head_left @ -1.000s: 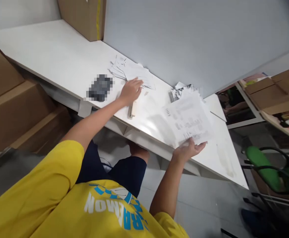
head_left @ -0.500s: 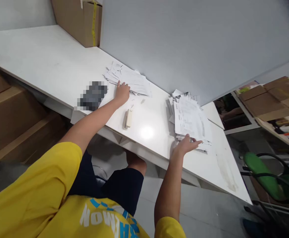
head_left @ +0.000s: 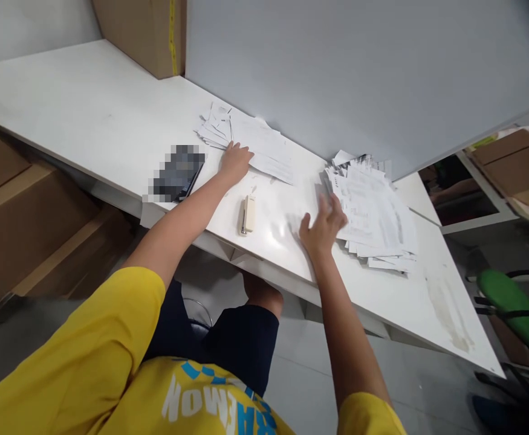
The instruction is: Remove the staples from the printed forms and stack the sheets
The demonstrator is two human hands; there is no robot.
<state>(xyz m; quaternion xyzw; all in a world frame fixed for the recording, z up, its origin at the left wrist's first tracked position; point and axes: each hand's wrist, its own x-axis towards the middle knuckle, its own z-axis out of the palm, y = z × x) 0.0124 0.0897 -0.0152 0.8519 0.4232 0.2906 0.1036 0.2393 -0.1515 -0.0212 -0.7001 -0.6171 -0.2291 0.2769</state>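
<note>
My left hand (head_left: 236, 162) rests with fingers flat on the near edge of a spread pile of white printed papers (head_left: 255, 142) by the grey partition. My right hand (head_left: 322, 226) hovers open over the white desk (head_left: 87, 115), fingers spread and a little blurred, just left of a second, thicker pile of printed sheets (head_left: 375, 214). It holds nothing. A cream stapler (head_left: 247, 214) lies on the desk between my two arms. A dark phone (head_left: 178, 172) sits left of my left hand.
A cardboard box (head_left: 144, 33) stands at the desk's back against the partition (head_left: 359, 72). More brown boxes (head_left: 19, 211) sit under and left of the desk. A green chair (head_left: 516, 308) and shelves with cardboard (head_left: 513, 163) are at the right.
My right hand has let go of the sheets it laid on the right pile and has moved left, away from it. My left hand stays on the left pile.
</note>
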